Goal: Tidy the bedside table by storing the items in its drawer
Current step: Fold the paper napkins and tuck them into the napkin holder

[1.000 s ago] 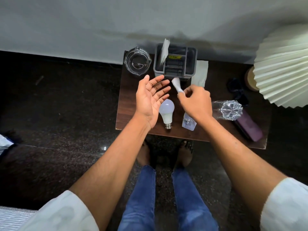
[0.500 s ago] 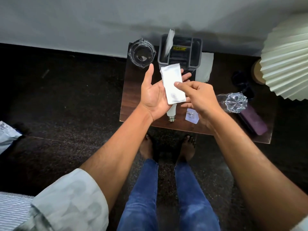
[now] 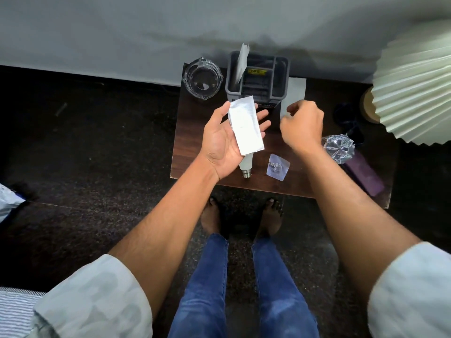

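Now the left hand lies palm up, fingers spread wide, a white paper slip resting flat across it above the bedside table; at its 3 o'clock the right hand hovers loosely curled, empty, touching nothing, bulb peeking out beneath at 6 o'clock

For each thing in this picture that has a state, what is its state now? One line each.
left hand: open, palm up, white paper resting on it
white paper: flat, lying across the left palm
right hand: loosely curled, holding nothing visible
light bulb: lying on its side, partly hidden by the left hand
glass jar: upright, lidless
grey organiser: upright, a paper standing in it
adhesive hook: lying flat
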